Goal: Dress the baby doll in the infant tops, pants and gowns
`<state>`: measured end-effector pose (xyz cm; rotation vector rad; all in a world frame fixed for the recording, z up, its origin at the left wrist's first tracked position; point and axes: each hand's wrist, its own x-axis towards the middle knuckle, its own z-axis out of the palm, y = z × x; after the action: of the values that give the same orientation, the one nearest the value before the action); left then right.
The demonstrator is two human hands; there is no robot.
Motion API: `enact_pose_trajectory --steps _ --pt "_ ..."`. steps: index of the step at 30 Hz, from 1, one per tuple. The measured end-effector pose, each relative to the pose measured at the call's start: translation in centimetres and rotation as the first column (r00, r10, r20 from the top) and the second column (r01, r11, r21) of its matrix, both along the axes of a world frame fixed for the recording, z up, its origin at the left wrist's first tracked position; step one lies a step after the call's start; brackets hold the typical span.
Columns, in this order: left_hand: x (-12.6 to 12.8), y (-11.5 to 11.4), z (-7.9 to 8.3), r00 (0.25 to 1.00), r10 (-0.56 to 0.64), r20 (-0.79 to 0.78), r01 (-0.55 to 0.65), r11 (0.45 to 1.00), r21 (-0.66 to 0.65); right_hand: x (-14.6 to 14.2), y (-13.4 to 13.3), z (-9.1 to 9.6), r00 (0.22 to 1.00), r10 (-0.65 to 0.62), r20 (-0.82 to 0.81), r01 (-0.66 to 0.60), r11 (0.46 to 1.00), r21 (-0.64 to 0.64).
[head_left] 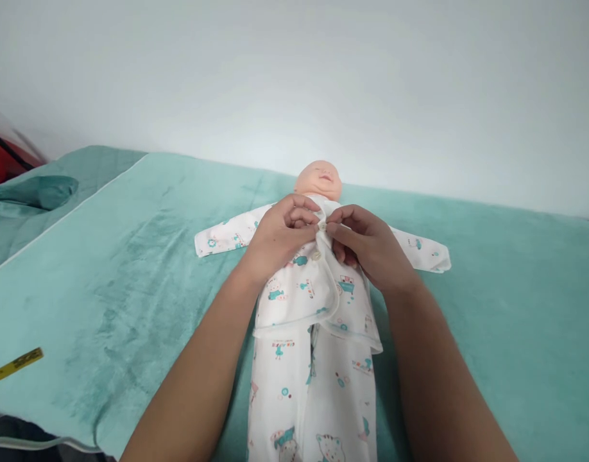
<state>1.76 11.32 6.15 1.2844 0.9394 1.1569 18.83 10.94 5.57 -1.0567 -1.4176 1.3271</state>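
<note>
A baby doll (pixel 318 178) lies on its back on a teal blanket (pixel 131 269), head away from me. It wears a white printed shirt (pixel 299 292) and matching trousers (pixel 314 398). Both my hands meet at the doll's upper chest. My left hand (pixel 280 236) pinches the left edge of the shirt front. My right hand (pixel 366 247) pinches the other edge, at a small white button (pixel 322 226). A second button (pixel 316 255) shows just below, and the shirt hangs open lower down.
A plain white wall rises behind the blanket. A yellow measuring tape (pixel 14 366) lies at the left front edge. A folded teal cloth (pixel 34 190) and something red (pixel 3 160) sit at the far left.
</note>
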Motion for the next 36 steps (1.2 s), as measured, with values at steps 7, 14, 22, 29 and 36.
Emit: enact_pose_trajectory --steps 7,14,22,29,36 --pt "-0.1 0.2 -0.2 1.0 -0.012 0.011 0.013 0.999 -0.038 -0.1 0.0 0.2 0.999 -0.012 0.042 0.012 1.0 -0.003" --pt "0.0 0.2 -0.1 0.999 0.003 -0.048 -0.004 1.0 -0.027 -0.1 -0.2 0.5 0.998 -0.001 0.056 0.003 1.0 -0.021" --pt "0.0 0.1 0.0 0.984 0.011 -0.178 -0.007 1.0 0.022 -0.1 -0.1 0.2 1.0 0.011 0.018 -0.011 1.0 -0.011" --pt "-1.0 0.3 -0.1 0.968 -0.047 -0.247 0.069 0.994 0.083 -0.3 -0.3 0.6 0.996 -0.027 0.084 0.029 0.999 -0.018" --pt "-1.4 0.1 0.2 0.926 -0.021 -0.378 0.074 0.989 0.126 0.0 -0.1 0.4 0.999 -0.011 0.048 0.012 1.0 -0.014"
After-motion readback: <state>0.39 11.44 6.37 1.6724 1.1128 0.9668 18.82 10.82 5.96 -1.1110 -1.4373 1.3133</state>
